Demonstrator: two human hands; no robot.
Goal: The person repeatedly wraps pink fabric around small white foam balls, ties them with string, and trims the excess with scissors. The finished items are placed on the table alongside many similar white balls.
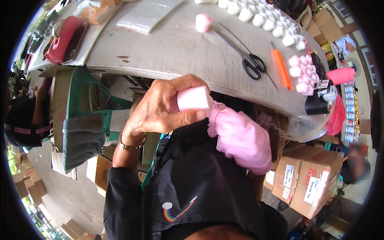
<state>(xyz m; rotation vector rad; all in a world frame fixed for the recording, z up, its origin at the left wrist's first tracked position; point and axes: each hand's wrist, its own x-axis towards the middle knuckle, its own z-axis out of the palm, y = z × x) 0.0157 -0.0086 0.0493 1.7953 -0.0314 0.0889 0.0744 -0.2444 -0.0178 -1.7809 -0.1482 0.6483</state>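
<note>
My left hand, with a gold bracelet at its wrist, is closed around a small pale pink cylinder. It holds the cylinder above my lap, close to the table's front edge. The fingers curl over its top and the thumb presses along its lower side. A loose pink sleeve covers my right forearm, and its gathered cuff reaches the cylinder's right end. My right hand is hidden behind the cylinder and the cuff, so its fingers do not show. A similar pink cylinder stands alone on the table.
Black-handled scissors and an orange cutter lie on the table. White pieces form a curved row behind; pink pieces cluster at right. A tape dispenser sits far left. Cardboard boxes stand at lower right.
</note>
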